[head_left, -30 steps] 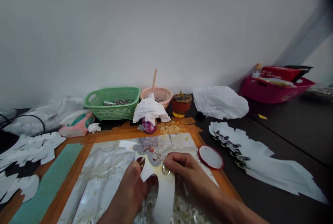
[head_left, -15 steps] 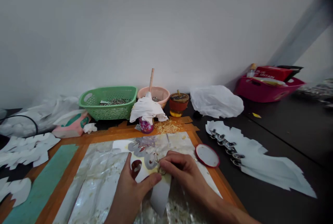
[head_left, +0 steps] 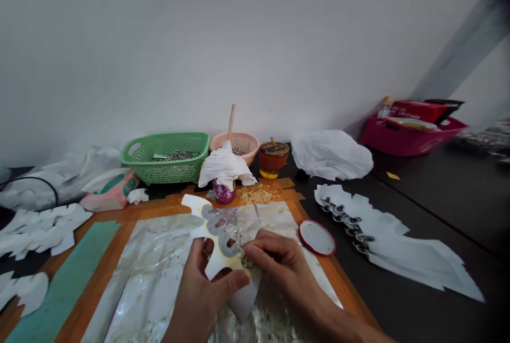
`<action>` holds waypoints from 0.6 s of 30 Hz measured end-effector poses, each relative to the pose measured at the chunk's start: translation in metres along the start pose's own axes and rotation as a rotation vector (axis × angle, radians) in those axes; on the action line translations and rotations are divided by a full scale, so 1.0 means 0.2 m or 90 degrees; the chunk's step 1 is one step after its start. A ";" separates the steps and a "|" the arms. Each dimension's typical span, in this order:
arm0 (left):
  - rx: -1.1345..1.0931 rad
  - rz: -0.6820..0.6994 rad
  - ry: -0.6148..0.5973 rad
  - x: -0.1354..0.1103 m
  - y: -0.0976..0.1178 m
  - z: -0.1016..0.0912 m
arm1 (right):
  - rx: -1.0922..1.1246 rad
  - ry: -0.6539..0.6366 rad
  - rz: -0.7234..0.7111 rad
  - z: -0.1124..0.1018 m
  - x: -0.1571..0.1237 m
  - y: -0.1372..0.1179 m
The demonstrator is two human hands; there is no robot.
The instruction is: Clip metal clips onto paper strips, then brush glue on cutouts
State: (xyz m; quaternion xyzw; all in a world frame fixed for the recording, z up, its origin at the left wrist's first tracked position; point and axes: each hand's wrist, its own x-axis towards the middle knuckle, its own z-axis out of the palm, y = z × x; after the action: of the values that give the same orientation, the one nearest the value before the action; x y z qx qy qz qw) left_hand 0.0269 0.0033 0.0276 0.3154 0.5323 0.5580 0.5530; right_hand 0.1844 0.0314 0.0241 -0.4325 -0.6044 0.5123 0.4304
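A white paper cutout (head_left: 217, 266) with grey round pieces and small metal rings stuck along it lies on a stained plastic sheet (head_left: 159, 268). My left hand (head_left: 205, 292) pinches the cutout's near part between thumb and fingers. My right hand (head_left: 279, 266) is closed, its fingertips pressing a small metal ring (head_left: 247, 262) onto the cutout. The far tip of the cutout (head_left: 193, 202) reaches past the sheet onto the board.
A green basket (head_left: 167, 156) and pink bowl (head_left: 237, 144) hold metal rings. A jar of amber glue (head_left: 273, 160), a cloth-draped bottle (head_left: 225, 173), a red-rimmed lid (head_left: 316, 238), finished cutouts (head_left: 394, 250), more white cutouts (head_left: 40, 226), a magenta bin (head_left: 410, 133).
The cutout has slid away from me, its far tip now over the board's edge. My left thumb has shifted onto the cutout's near end; my right hand stays on the ring.
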 end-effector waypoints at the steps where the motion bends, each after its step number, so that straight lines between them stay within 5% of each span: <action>1: -0.003 -0.003 0.011 0.00 0.00 0.01 | 0.006 0.002 0.001 0.00 0.00 0.00; 10: -0.019 0.001 0.078 0.01 -0.04 0.03 | 0.024 -0.020 0.011 0.01 0.00 0.05; 18: -0.054 0.019 0.063 0.01 -0.03 0.03 | 0.064 -0.017 0.044 0.03 0.00 0.06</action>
State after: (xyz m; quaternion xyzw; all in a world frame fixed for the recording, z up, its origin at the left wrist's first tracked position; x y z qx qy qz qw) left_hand 0.0347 0.0060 0.0233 0.2720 0.5301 0.6031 0.5304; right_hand 0.1797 0.0303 0.0121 -0.4241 -0.5685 0.5621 0.4254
